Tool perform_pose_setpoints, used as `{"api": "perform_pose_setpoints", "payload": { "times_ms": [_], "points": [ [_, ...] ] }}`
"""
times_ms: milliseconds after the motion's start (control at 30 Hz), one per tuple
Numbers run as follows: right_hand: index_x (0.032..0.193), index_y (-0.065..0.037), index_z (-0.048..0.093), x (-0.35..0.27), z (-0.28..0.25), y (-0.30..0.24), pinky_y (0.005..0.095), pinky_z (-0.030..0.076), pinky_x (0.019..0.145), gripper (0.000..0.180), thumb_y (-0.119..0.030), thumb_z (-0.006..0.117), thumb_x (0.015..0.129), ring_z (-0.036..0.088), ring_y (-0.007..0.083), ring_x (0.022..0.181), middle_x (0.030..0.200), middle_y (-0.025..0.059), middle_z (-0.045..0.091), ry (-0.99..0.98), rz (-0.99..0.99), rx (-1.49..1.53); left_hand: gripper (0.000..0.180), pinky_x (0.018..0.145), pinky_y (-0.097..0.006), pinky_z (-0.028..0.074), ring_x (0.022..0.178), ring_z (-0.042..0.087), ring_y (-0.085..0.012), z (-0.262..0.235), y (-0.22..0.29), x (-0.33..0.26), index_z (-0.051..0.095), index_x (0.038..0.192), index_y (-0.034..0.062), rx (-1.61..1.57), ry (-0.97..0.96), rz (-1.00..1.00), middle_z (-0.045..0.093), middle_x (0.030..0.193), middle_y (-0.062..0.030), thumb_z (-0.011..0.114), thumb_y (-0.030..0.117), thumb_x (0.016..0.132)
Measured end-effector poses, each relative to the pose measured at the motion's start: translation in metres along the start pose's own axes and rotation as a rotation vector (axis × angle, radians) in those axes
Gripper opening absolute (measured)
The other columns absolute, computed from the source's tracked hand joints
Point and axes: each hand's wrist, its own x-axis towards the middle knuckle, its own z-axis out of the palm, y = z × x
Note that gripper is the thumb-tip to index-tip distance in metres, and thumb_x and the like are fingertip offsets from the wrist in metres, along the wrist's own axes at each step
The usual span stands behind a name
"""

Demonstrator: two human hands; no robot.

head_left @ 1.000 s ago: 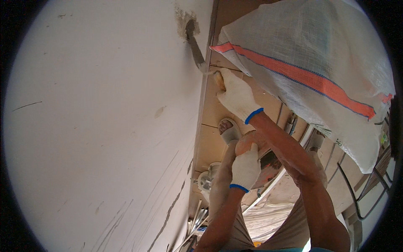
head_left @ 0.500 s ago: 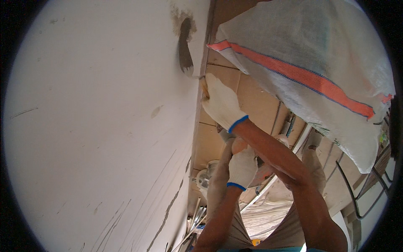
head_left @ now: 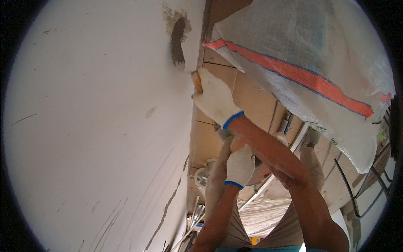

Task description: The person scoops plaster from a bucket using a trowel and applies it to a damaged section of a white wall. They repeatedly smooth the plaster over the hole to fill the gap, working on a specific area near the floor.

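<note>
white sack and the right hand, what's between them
In the head view, a strip of tan floor with dark seams shows between the white sack and the right hand.

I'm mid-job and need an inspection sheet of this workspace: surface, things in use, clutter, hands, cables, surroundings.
Surface: white wall with scratches, a long jagged dark line, and a grey-brown smear.
Things in use: trowel, its dark blade at the smear, contact unclear; rounded brownish item, partly hidden.
Clutter: white woven sack with orange stripe; pale round fitting.
Hands: right hand, gloved, grips the trowel's handle; left hand, gloved, at the rounded brownish item, grip partly hidden.
Cables: nothing seen for certain.
Surroundings: tan tiled floor; bent black metal frame at right.
</note>
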Motion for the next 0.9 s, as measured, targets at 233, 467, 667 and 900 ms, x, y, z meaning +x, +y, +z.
{"api": "perform_pose_setpoints", "payload": {
  "times_ms": [233, 467, 667, 900],
  "points": [
    [0.113, -0.005, 0.056, -0.02, -0.019, 0.014, 0.0566, 0.052, 0.087, 0.032, -0.018, 0.07, 0.087, 0.065, 0.0492, 0.103, 0.106, 0.0258, 0.068, 0.006, 0.06, -0.006, 0.031, 0.075, -0.055, 0.058, 0.085, 0.073, -0.0427, -0.009, 0.012, 0.002, 0.069, 0.115, 0.004, -0.003, -0.012, -0.037, 0.075, 0.092, -0.0222, 0.069, 0.026, 0.093],
    [0.114, -0.004, 0.054, 0.035, -0.004, 0.012, 0.0566, 0.053, 0.086, 0.033, -0.016, 0.068, 0.087, 0.066, 0.0491, 0.102, 0.107, 0.0267, 0.068, 0.068, 0.057, -0.102, 0.037, 0.075, -0.057, 0.057, 0.088, 0.072, -0.0451, -0.009, 0.011, 0.002, 0.059, 0.127, 0.0078, -0.053, -0.034, -0.042, 0.073, 0.092, -0.0249, 0.066, 0.019, 0.092],
    [0.116, -0.004, 0.054, 0.005, 0.013, 0.007, 0.0563, 0.052, 0.087, 0.035, -0.017, 0.068, 0.087, 0.066, 0.049, 0.103, 0.107, 0.0273, 0.069, -0.036, 0.058, -0.121, 0.039, 0.079, -0.057, 0.057, 0.091, 0.072, -0.0444, 0.004, -0.005, 0.005, 0.06, 0.128, 0.0082, -0.037, -0.052, 0.004, 0.074, 0.094, -0.0242, 0.068, 0.02, 0.091],
    [0.113, -0.003, 0.056, -0.005, -0.025, 0.007, 0.0561, 0.053, 0.086, 0.035, -0.017, 0.072, 0.085, 0.068, 0.0482, 0.101, 0.101, 0.0267, 0.07, -0.084, 0.108, -0.023, 0.038, 0.077, -0.056, 0.058, 0.087, 0.073, -0.0444, -0.009, 0.008, 0.007, 0.06, 0.128, 0.0092, -0.032, -0.032, -0.071, 0.074, 0.093, -0.0242, 0.067, 0.02, 0.092]
  ]
}}
